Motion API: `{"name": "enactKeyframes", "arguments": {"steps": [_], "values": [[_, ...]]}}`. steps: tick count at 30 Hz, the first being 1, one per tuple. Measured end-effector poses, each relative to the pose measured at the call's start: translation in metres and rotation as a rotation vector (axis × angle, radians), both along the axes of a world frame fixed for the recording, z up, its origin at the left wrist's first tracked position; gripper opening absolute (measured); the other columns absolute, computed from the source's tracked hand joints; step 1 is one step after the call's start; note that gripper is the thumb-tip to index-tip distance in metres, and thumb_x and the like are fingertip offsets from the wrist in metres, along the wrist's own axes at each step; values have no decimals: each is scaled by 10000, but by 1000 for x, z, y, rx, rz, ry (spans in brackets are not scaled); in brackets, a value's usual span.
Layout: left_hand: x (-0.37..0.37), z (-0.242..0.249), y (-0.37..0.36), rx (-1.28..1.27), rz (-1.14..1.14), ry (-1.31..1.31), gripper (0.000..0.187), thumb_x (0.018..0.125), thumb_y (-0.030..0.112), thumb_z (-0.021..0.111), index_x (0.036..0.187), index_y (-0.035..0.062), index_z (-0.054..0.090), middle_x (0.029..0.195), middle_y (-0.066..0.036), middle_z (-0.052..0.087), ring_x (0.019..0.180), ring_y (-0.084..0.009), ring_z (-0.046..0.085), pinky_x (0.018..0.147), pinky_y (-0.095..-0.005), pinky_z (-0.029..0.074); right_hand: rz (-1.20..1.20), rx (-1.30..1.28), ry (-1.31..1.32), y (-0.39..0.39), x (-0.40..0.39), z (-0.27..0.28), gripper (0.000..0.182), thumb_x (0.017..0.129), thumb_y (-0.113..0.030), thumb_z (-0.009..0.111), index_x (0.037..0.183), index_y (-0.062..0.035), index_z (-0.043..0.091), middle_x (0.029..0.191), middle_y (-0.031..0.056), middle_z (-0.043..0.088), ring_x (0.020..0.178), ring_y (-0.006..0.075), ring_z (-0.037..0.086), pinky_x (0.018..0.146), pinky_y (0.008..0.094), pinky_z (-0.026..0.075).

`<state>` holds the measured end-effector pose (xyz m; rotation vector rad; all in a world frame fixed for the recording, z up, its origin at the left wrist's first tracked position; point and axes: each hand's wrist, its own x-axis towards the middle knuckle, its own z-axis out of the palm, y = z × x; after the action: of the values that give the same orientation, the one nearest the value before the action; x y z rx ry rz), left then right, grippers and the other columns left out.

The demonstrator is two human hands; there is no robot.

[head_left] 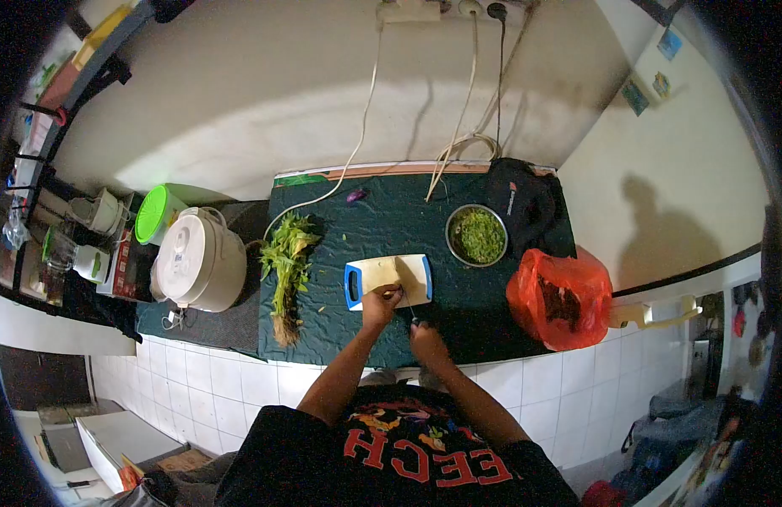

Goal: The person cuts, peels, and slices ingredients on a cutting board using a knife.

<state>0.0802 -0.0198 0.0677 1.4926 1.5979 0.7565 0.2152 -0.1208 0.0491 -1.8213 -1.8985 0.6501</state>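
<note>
A white cutting board (420, 269) with blue edges lies on the green-covered table in front of me. On it rests a pale, cream-coloured block (379, 274), possibly tofu or tempeh; its kind is not clear. My left hand (380, 305) is closed at the block's near right part, fingers bent against it. In my right hand (427, 341) is the dark handle of a knife (411, 311), fingers wrapped round it. The thin blade points away from me across the board's near edge, close to my left fingertips. Whether it touches the block is too small to tell.
Leafy greens (286, 262) with roots lie left of the board. A metal bowl (448, 237) of chopped greens stands back right, near a black bag (526, 203) and a red plastic bag (601, 296). A rice cooker (201, 258) stands left; a purple onion (356, 195) lies behind.
</note>
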Motion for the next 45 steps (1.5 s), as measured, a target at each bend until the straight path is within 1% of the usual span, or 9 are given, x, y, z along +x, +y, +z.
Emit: {"name": "enactKeyframes", "arguments": {"steps": [2, 8, 12, 17, 21, 24, 29, 35, 45], "values": [[-3, -12, 2, -12, -15, -23, 249, 809, 162, 714, 979, -19, 693, 849, -146, 711, 778, -183, 696, 675, -289, 538, 3, -255, 13, -21, 3, 15, 359, 976, -274, 411, 868, 51, 523, 761, 275, 604, 709, 445, 622, 629, 507, 507], [-6, -31, 2, 46, -42, -56, 235, 818, 160, 704, 986, -4, 697, 878, -148, 711, 781, -195, 698, 685, -301, 539, 94, -51, -56, -47, 7, -16, 358, 980, -274, 404, 907, 56, 523, 787, 258, 613, 740, 449, 627, 627, 521, 516], [-7, -23, 2, 15, -64, -11, 221, 824, 166, 702, 969, 0, 702, 913, -143, 710, 802, -212, 699, 690, -302, 538, -58, -88, 44, -10, 2, -6, 359, 981, -270, 401, 891, 56, 522, 761, 248, 607, 722, 438, 625, 611, 510, 514], [-9, -44, 3, 114, -85, -34, 223, 820, 154, 690, 974, -9, 696, 948, -166, 694, 865, -271, 680, 760, -333, 526, 83, 34, -100, 27, 0, -12, 320, 964, -249, 449, 854, 41, 529, 727, 254, 596, 669, 428, 615, 579, 491, 496], [-4, -48, 0, 105, -62, -27, 220, 816, 122, 663, 980, -22, 685, 953, -195, 675, 904, -327, 649, 823, -371, 505, -53, -146, -32, 22, -5, 32, 306, 953, -238, 474, 820, 32, 528, 711, 249, 594, 648, 415, 614, 551, 493, 489], [-4, -43, -1, 225, -100, 20, 199, 825, 109, 642, 970, -21, 686, 940, -198, 674, 886, -328, 650, 808, -370, 510, 112, 32, -217, 4, -1, 22, 330, 959, -258, 465, 818, 34, 526, 696, 251, 597, 644, 414, 617, 547, 494, 493], [-6, -45, -1, 208, -109, -31, 195, 844, 111, 627, 976, -21, 684, 940, -203, 669, 885, -329, 647, 793, -367, 512, -39, -127, 40, -14, -5, 50, 367, 974, -285, 432, 865, 55, 517, 694, 274, 602, 646, 440, 619, 577, 500, 507], [-5, -39, -1, 184, -119, -15, 183, 854, 94, 619, 982, -20, 682, 951, -210, 664, 872, -327, 654, 767, -360, 517, -95, -358, -5, -18, -10, 64, 388, 989, -294, 390, 918, 67, 514, 751, 278, 622, 715, 435, 638, 639, 496, 521], [-4, -39, -1, 216, -139, 53, 187, 864, 135, 613, 956, -10, 688, 963, -204, 662, 819, -341, 662, 722, -368, 528, -99, -401, -31, -27, -11, 71, 388, 998, -295, 364, 938, 63, 500, 799, 278, 625, 750, 436, 640, 668, 501, 522]]}}
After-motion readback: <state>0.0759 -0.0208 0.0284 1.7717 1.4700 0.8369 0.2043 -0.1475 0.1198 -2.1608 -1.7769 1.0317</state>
